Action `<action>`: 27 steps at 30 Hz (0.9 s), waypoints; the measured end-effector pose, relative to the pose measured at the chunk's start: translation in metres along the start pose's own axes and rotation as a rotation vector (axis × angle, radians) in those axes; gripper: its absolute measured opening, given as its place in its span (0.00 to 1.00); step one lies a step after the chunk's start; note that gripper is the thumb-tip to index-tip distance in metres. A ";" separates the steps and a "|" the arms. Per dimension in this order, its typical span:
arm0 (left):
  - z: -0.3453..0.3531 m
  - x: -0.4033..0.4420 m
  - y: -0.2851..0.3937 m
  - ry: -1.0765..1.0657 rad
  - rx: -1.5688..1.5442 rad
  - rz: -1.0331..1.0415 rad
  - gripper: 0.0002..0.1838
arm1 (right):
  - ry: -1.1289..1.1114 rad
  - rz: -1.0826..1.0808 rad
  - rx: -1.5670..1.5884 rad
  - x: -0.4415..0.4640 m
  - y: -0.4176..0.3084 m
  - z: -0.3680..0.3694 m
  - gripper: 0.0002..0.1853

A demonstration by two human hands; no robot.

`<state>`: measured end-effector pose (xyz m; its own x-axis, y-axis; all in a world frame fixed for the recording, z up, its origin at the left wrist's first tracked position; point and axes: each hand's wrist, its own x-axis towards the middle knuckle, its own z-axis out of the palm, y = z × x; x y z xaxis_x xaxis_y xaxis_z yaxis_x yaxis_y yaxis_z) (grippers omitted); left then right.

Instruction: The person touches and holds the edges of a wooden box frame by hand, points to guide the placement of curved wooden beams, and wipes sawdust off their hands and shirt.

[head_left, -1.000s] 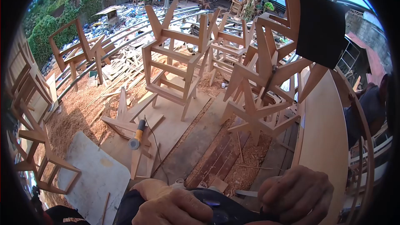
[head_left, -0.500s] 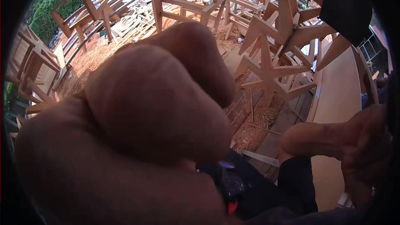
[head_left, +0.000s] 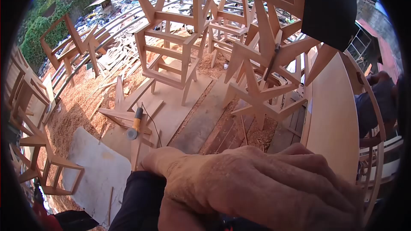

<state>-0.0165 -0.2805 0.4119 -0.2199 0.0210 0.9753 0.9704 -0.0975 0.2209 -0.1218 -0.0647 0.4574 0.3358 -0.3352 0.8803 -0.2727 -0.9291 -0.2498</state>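
My left hand [head_left: 257, 184] fills the lower middle, dusty and with its back toward me. Its fingers reach to the right, loosely stretched, with nothing visible in them; the fingertips are dim. A dark-clothed leg [head_left: 139, 201] is just left of the hand. My right hand is out of sight. Beyond my left hand, an angle grinder [head_left: 136, 122] with an orange-yellow body and a round disc rests on pale wooden pieces, its dark cord trailing beside it.
Unfinished wooden chair frames [head_left: 171, 55] are stacked ahead, with star-shaped leg frames [head_left: 261, 94] to their right. More frames [head_left: 55, 162] stand left, beside a pale board [head_left: 94, 167]. A long curved wooden panel [head_left: 334, 111] runs along the right, a person [head_left: 376, 102] behind it. Sawdust [head_left: 68, 111] covers the ground.
My left hand has dropped from close before the camera to the lower middle. The hand at right has left view. The scene has shifted, uncovering the grinder and the left side.
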 end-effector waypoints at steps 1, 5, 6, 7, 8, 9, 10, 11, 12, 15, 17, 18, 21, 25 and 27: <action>0.003 0.002 -0.008 0.001 -0.022 -0.025 0.10 | -0.017 0.001 0.019 0.001 0.001 0.000 0.06; 0.008 0.010 -0.035 0.024 -0.070 -0.114 0.11 | -0.070 -0.007 0.089 0.005 0.000 -0.002 0.07; 0.009 0.012 -0.039 0.040 -0.080 -0.127 0.11 | -0.082 -0.014 0.103 0.005 0.000 -0.003 0.07; 0.009 0.014 -0.041 0.050 -0.086 -0.130 0.11 | -0.095 -0.024 0.118 0.006 0.000 -0.004 0.07; 0.009 0.016 -0.038 0.073 -0.099 -0.119 0.12 | -0.112 -0.036 0.131 0.007 -0.001 -0.005 0.08; 0.009 0.016 -0.034 0.110 -0.115 -0.093 0.12 | -0.133 -0.044 0.146 0.007 -0.003 -0.006 0.08; 0.010 0.016 -0.026 0.155 -0.135 -0.055 0.12 | -0.156 -0.053 0.162 0.007 -0.004 -0.008 0.08; 0.011 0.016 -0.017 0.210 -0.150 0.004 0.12 | -0.181 -0.062 0.174 0.007 -0.004 -0.010 0.09; 0.014 0.015 -0.007 0.267 -0.192 0.081 0.13 | -0.209 -0.071 0.194 0.007 -0.005 -0.012 0.09; 0.020 0.007 0.024 0.107 -0.369 0.235 0.14 | -0.293 -0.054 0.315 0.005 -0.008 -0.022 0.11; 0.005 0.006 0.026 -0.152 -0.447 0.166 0.13 | -0.313 -0.021 0.414 0.005 -0.004 -0.023 0.11; 0.005 0.007 0.027 -0.176 -0.405 0.168 0.13 | -0.332 0.026 0.433 0.004 -0.006 -0.023 0.11; -0.001 0.009 0.032 -0.279 -0.325 0.145 0.11 | -0.376 0.127 0.475 0.001 -0.008 -0.022 0.10; -0.003 0.006 0.045 -0.307 -0.193 0.117 0.11 | -0.396 0.160 0.454 0.006 -0.005 -0.022 0.10; -0.004 0.005 0.048 -0.367 -0.199 0.042 0.11 | -0.385 0.175 0.398 0.007 -0.005 -0.020 0.09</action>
<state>0.0290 -0.2891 0.4276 -0.0957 0.3629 0.9269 0.9316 -0.2953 0.2118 -0.1362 -0.0590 0.4733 0.6405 -0.4527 0.6203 -0.0191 -0.8169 -0.5764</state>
